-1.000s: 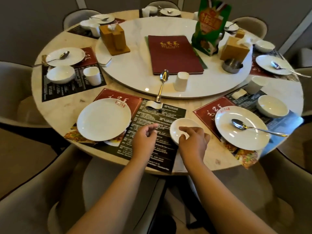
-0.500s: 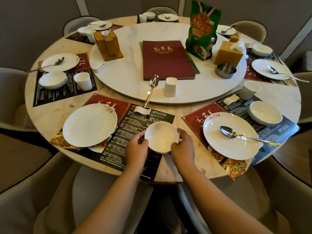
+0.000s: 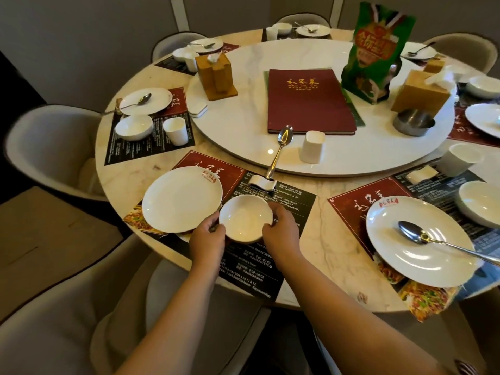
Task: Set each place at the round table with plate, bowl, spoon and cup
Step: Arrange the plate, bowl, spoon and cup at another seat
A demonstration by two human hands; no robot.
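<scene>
Head view: left hand (image 3: 207,240) and right hand (image 3: 281,234) clasp bowl (image 3: 245,218) rim beside plate (image 3: 181,199)

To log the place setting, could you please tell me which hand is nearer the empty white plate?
Left. The left hand grips the bowl beside the plate; the right hand holds the bowl's far side.

Bowl (image 3: 245,218), plate (image 3: 181,199) and cup (image 3: 312,146): plain glossy white; the plate carries a small red logo at its far rim. Spoon (image 3: 281,146): polished silver. Placemat (image 3: 270,266): black with fine white print, one dark red panel bearing white characters, and a food photo at the near-left corner (orange and green tones). Surface (image 3: 319,239): beige marble with faint brown veining. Turntable (image 3: 243,125) — white marble, pale grey veins. Menu cover (image 3: 308,104) — maroon, gold lettering. Pouch (image 3: 378,50): green with an orange label.
</scene>
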